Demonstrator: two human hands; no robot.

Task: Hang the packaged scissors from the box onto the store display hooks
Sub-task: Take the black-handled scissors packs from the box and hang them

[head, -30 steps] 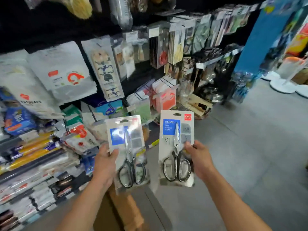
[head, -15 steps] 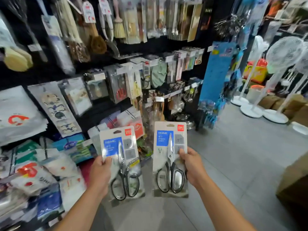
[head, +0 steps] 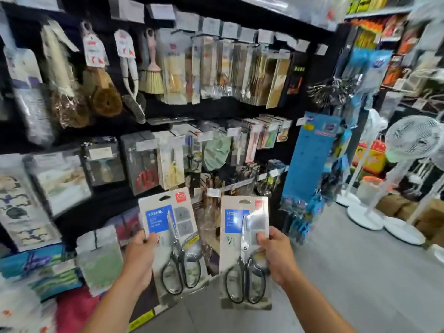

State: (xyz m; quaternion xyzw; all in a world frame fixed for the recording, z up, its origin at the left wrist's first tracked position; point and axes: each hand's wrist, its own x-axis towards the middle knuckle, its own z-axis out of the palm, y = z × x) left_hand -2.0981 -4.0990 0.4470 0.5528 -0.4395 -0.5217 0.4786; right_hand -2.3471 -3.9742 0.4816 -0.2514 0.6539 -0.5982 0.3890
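Note:
Two carded packs of black-handled scissors are held up in front of the display wall. My left hand [head: 139,260] grips the left pack [head: 173,243] by its left edge, thumb on the front. My right hand [head: 276,255] grips the right pack [head: 242,251] by its right edge. Each card has a blue label and a hang slot at the top. On the black display wall, a row of hooks [head: 168,143] with white price tags holds other scissors packs, one with red handles [head: 146,179]. The box is out of view.
Brushes and scrubbers [head: 103,92] hang on the upper row. Bagged goods [head: 60,181] fill the left shelves. A blue hanging display strip [head: 310,164] stands to the right of the wall. White standing fans [head: 413,145] and cardboard boxes [head: 430,217] sit on the grey floor at right.
My view has swung up and right along the wall, bringing the upper hook rows into sight. Both hands kept their packs and lifted them closer to the scissors row.

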